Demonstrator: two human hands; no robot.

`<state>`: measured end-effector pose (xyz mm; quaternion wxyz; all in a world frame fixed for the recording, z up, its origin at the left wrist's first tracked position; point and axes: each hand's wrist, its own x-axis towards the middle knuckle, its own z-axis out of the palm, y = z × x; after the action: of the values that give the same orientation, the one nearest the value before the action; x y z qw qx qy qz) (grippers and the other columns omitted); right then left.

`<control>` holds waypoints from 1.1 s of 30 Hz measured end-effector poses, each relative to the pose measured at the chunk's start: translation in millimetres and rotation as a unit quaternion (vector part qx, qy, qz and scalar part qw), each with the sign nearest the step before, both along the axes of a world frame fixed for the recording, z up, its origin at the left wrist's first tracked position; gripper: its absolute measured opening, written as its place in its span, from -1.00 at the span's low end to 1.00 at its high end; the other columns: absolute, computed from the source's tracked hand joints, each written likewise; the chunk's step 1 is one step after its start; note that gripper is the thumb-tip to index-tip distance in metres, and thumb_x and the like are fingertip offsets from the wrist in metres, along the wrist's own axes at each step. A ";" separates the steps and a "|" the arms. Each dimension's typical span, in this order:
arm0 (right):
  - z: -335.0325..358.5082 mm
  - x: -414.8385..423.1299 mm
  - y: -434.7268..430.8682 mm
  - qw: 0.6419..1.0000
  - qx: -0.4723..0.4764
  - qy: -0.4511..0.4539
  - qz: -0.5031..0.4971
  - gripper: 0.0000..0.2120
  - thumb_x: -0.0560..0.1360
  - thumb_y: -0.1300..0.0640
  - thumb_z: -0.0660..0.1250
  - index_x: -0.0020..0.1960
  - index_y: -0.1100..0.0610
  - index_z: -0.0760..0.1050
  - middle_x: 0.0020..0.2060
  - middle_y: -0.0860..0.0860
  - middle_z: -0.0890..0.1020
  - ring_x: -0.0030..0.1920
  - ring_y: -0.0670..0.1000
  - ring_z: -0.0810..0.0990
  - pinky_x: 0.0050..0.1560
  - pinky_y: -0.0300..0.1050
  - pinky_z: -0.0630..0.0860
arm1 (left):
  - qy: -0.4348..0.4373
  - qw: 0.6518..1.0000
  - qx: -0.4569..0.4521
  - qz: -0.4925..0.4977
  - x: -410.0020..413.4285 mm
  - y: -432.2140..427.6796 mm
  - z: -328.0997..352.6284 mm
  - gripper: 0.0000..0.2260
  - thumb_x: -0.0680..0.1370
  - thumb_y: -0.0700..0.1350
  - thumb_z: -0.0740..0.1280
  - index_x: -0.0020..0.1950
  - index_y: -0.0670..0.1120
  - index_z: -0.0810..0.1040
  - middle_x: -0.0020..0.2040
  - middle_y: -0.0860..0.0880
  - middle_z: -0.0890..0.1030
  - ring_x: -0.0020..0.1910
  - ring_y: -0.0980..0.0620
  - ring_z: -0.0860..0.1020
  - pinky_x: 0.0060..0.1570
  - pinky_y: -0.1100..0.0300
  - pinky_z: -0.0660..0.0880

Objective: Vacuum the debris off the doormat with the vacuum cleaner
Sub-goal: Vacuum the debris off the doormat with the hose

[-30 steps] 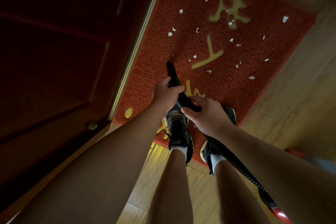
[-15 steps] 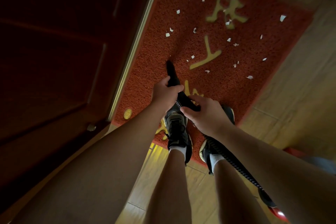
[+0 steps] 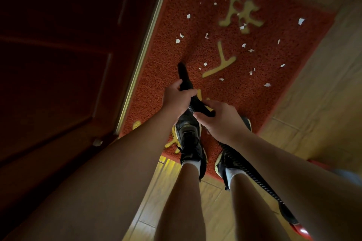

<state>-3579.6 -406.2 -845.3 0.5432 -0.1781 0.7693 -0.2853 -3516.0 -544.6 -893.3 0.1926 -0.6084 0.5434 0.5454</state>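
A red doormat (image 3: 284, 31) with yellow characters lies in front of me, strewn with several white paper scraps (image 3: 243, 45). A black vacuum nozzle (image 3: 183, 75) points down at the mat's left part. My left hand (image 3: 176, 100) grips the nozzle near its base. My right hand (image 3: 221, 119) grips the black handle just behind it. The ribbed black hose (image 3: 252, 178) trails back under my right arm to the red vacuum body (image 3: 302, 232) at the bottom right.
A dark red door (image 3: 68, 55) with a metal threshold strip (image 3: 145, 49) borders the mat on the left. My two feet in black sneakers (image 3: 189, 143) stand on the mat's near edge. Wooden floor (image 3: 317, 107) lies right and behind.
The nozzle and both hands have stayed nearly in place; the view has shifted slightly. The scraps lie as before.
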 end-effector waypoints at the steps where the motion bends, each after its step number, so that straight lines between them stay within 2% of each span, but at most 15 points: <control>1: 0.4 -0.3 0.5 1.000 0.000 0.003 0.002 -0.79 0.59 -0.05 0.33 0.18 -0.02 0.58 -0.43 -0.01 0.56 -0.44 0.04 0.54 -0.40 0.03 0.47 | 0.001 1.000 0.000 0.001 -0.5 0.2 0.8 -0.32 0.32 0.10 0.46 0.44 -0.03 0.53 0.29 -0.07 0.62 0.17 -0.07 0.62 0.21 -0.06 0.58; 7: 3.9 -2.9 7.1 1.000 0.007 0.012 0.000 -0.75 0.58 -0.06 0.34 0.23 -0.03 0.57 -0.44 0.00 0.56 -0.45 0.04 0.53 -0.45 -0.07 0.39 | 0.006 1.000 -0.001 0.010 -5.6 6.7 6.4 -0.40 0.50 -0.06 0.50 0.52 -0.06 0.45 0.35 -0.10 0.58 0.23 -0.10 0.59 0.26 -0.06 0.54; 9: 5.5 -4.2 11.1 1.000 0.013 0.007 -0.004 -0.77 0.58 -0.06 0.34 0.19 -0.03 0.59 -0.43 0.01 0.56 -0.46 0.05 0.52 -0.48 -0.12 0.36 | 0.005 1.000 0.002 0.012 -8.2 11.0 8.2 -0.38 0.49 -0.05 0.51 0.53 -0.06 0.44 0.35 -0.10 0.58 0.23 -0.11 0.60 0.26 -0.06 0.54; 12: 9.4 -7.5 18.6 1.000 0.018 0.007 -0.010 -0.81 0.58 -0.05 0.35 0.14 -0.02 0.60 -0.39 0.06 0.60 -0.42 0.09 0.55 -0.47 -0.06 0.39 | 0.002 1.000 0.003 0.009 -11.8 18.8 12.0 -0.33 0.40 0.03 0.51 0.50 -0.02 0.47 0.31 -0.11 0.61 0.18 -0.11 0.62 0.24 -0.12 0.56; 15: 13.6 -10.5 26.0 0.999 0.034 0.010 -0.018 -0.78 0.58 -0.05 0.34 0.19 -0.05 0.59 -0.35 0.02 0.61 -0.45 0.01 0.53 -0.52 -0.20 0.36 | -0.001 1.000 0.005 0.011 -15.2 27.3 16.8 -0.38 0.49 -0.04 0.51 0.54 -0.02 0.43 0.37 -0.09 0.57 0.23 -0.12 0.60 0.28 -0.12 0.54; 18: 14.7 -10.3 34.6 0.999 0.024 -0.001 -0.028 -0.78 0.58 -0.03 0.33 0.20 -0.02 0.59 -0.36 0.02 0.59 -0.46 0.05 0.52 -0.49 -0.12 0.38 | 0.000 1.000 -0.002 0.011 -17.3 36.9 17.4 -0.38 0.51 -0.06 0.51 0.55 -0.03 0.41 0.37 -0.09 0.57 0.23 -0.10 0.60 0.29 -0.10 0.54; 23: 12.7 -12.4 48.8 0.999 0.035 -0.004 -0.041 -0.74 0.58 -0.04 0.33 0.25 -0.07 0.57 -0.43 -0.03 0.57 -0.52 -0.05 0.47 -0.53 -0.19 0.33 | 0.004 1.000 0.006 0.005 -22.6 51.7 21.4 -0.40 0.53 -0.06 0.49 0.56 -0.03 0.41 0.40 -0.07 0.55 0.26 -0.09 0.57 0.32 -0.07 0.51; 28: 10.4 -15.1 56.4 0.998 0.047 -0.011 -0.039 -0.58 0.58 -0.09 0.32 0.41 -0.02 0.48 -0.41 -0.04 0.58 -0.51 -0.07 0.48 -0.51 -0.17 0.35 | 0.006 1.000 0.021 0.013 -26.4 58.7 21.1 -0.41 0.57 -0.09 0.46 0.58 -0.05 0.37 0.45 -0.10 0.50 0.34 -0.12 0.52 0.31 -0.02 0.47; 33: 9.9 -17.1 55.7 0.998 0.048 -0.014 -0.044 -0.59 0.58 -0.09 0.32 0.40 -0.02 0.50 -0.39 -0.06 0.59 -0.48 -0.07 0.51 -0.50 -0.19 0.37 | 0.008 1.000 0.023 0.015 -28.3 58.8 19.0 -0.40 0.58 -0.09 0.46 0.59 -0.06 0.35 0.48 -0.11 0.47 0.38 -0.15 0.50 0.28 0.01 0.45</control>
<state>-3596.7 -350.5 -835.5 0.5487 -0.1138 0.7817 -0.2738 -3544.3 -485.8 -874.3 0.1939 -0.6077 0.5228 0.5654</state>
